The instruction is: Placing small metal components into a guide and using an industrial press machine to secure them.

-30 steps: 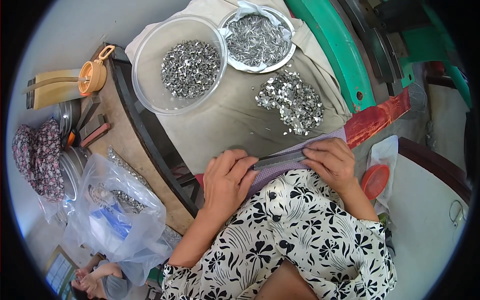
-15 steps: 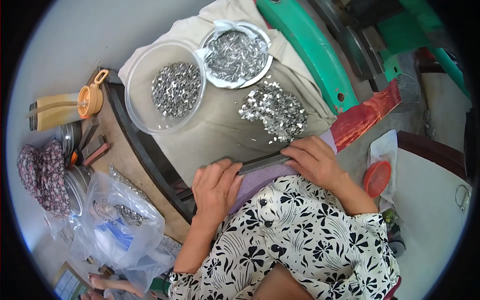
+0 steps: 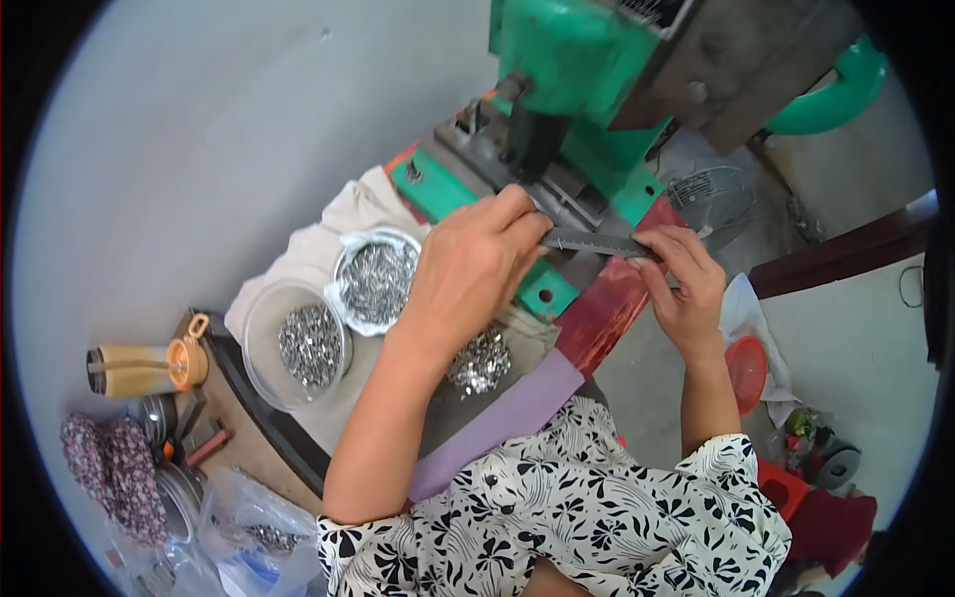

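A narrow dark metal bar (image 3: 597, 244) spans the gap between my hands, with small bright marks or pieces along its upper face. My left hand (image 3: 473, 269) grips its left end, fingers bent over it. The right end is pinched by the thumb and fingers of my right hand (image 3: 688, 284). Just beyond the bar stands a green press machine (image 3: 582, 70) with a dark metal bed. Beneath my left arm, partly hidden, lies a heap of small shiny metal pieces (image 3: 482, 360). A round bowl (image 3: 339, 316) of thin metal pins sits left of my left hand.
Left of the bowl is a clear plastic tub (image 3: 255, 373) of metal bits on a beige cloth (image 3: 298, 261). A yellow bottle (image 3: 134, 370), floral cloth (image 3: 104, 473) and plastic bag (image 3: 214, 512) lie at far left. Right are a red basin (image 3: 746, 373) and a fan (image 3: 711, 204).
Both hands have lifted the bar from the near cloth edge and carried it forward and right to the green press. The view has turned right, bringing more of the machine into sight.
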Action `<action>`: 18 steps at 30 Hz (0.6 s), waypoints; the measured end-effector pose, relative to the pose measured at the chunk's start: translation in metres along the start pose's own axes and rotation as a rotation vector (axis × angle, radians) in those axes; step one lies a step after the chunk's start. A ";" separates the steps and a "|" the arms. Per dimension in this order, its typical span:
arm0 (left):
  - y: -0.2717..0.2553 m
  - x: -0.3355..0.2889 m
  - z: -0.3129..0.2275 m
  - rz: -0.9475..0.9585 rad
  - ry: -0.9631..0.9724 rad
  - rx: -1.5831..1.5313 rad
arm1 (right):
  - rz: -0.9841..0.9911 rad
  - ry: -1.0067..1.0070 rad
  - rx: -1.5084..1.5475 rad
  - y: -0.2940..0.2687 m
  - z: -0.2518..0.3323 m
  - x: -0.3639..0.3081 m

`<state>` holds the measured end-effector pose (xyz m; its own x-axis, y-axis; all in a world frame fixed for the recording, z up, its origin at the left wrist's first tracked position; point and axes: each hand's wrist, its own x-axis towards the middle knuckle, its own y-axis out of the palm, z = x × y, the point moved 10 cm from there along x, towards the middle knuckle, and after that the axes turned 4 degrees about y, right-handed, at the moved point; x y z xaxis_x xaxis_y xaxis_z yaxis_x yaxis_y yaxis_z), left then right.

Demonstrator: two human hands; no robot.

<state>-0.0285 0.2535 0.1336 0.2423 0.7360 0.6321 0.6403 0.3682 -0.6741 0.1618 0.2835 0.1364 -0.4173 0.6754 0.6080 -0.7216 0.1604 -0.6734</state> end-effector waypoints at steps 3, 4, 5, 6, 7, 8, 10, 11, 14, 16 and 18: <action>0.019 0.028 0.017 0.127 -0.016 -0.044 | -0.040 0.081 0.039 0.002 -0.016 0.003; 0.021 0.031 0.019 0.151 -0.011 -0.040 | -0.034 0.096 0.050 0.004 -0.018 0.003; 0.023 0.033 0.020 0.176 -0.008 -0.035 | -0.027 0.110 0.064 0.007 -0.021 0.002; 0.028 0.032 0.023 0.231 -0.034 -0.028 | -0.017 0.129 0.078 0.008 -0.023 0.001; 0.027 0.032 0.022 0.222 -0.023 -0.035 | -0.023 0.079 0.048 0.008 -0.019 0.001; 0.027 0.031 0.020 0.219 -0.013 -0.034 | -0.012 0.096 0.048 0.008 -0.021 -0.001; 0.030 0.029 0.021 0.242 -0.023 -0.033 | 0.017 0.133 0.049 0.009 -0.025 -0.005; 0.031 0.031 0.021 0.239 -0.014 -0.041 | 0.011 0.143 0.045 0.008 -0.026 -0.006; 0.037 0.039 0.018 0.244 0.048 -0.024 | -0.006 0.164 0.029 0.005 -0.030 -0.010; 0.042 0.046 0.014 0.260 0.093 -0.013 | -0.023 0.190 0.014 0.001 -0.032 -0.012; 0.043 0.050 0.009 0.270 0.122 -0.023 | -0.021 0.185 -0.007 -0.002 -0.029 -0.013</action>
<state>0.0042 0.3116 0.1332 0.4913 0.7314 0.4730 0.5566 0.1540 -0.8164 0.1846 0.2957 0.1178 -0.2929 0.7925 0.5349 -0.7252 0.1804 -0.6644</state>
